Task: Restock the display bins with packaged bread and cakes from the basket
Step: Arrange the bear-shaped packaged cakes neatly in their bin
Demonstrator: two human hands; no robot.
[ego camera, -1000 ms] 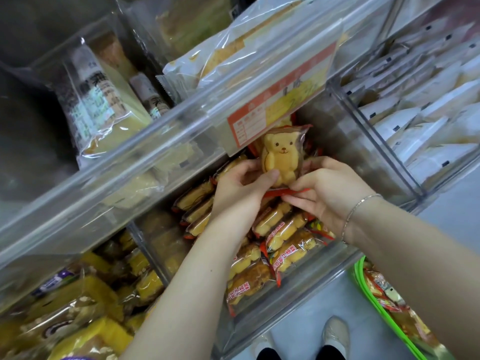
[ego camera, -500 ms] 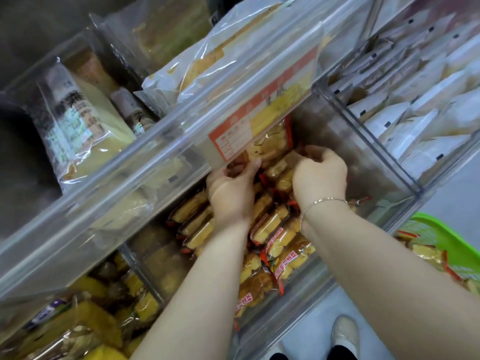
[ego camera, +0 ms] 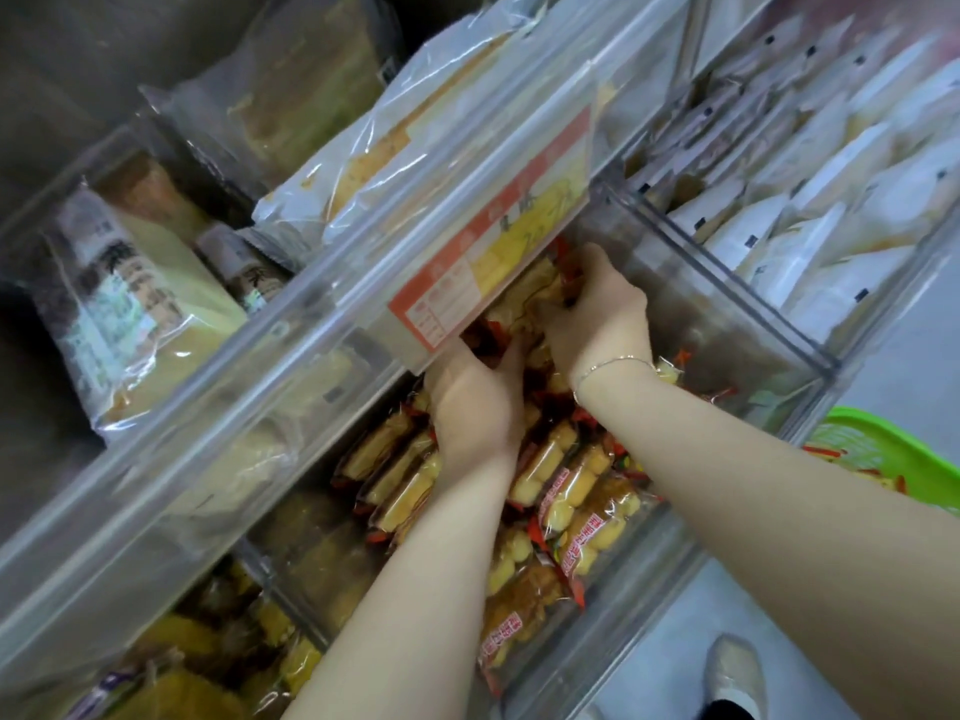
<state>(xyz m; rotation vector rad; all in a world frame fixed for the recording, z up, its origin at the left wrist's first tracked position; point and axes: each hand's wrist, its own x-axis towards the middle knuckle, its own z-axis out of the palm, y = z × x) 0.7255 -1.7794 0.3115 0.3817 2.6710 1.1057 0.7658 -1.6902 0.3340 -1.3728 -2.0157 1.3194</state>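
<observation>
Now both hands are reaching deep into the clear display bin (ego camera: 810,356), under the orange price label (ego camera: 483,272) of the shelf above. The right hand (ego camera: 597,309) is lying at about 1 o'clock from the left hand (ego camera: 475,402), and its fingers are curling around a packaged cake (ego camera: 540,293) at the back of the bin, so it is gripping the wrapper from the right side. A thin bracelet (ego camera: 613,363) is sitting on the right wrist. The left hand is touching the same pile of packets from below; its fingertips are going under the label, so I cannot tell if they are spread or pinching. In front of the hands, toward 6 o'clock, rows of wrapped cakes (ego camera: 576,491) are lying in the bin, standing on their edges and touching one another. The green basket (ego camera: 883,444) is showing at 4 o'clock from the bin, behind the right forearm, with some red and yellow packets in it. White packets (ego camera: 810,210) are filling the neighbouring bin at 2 o'clock.
</observation>
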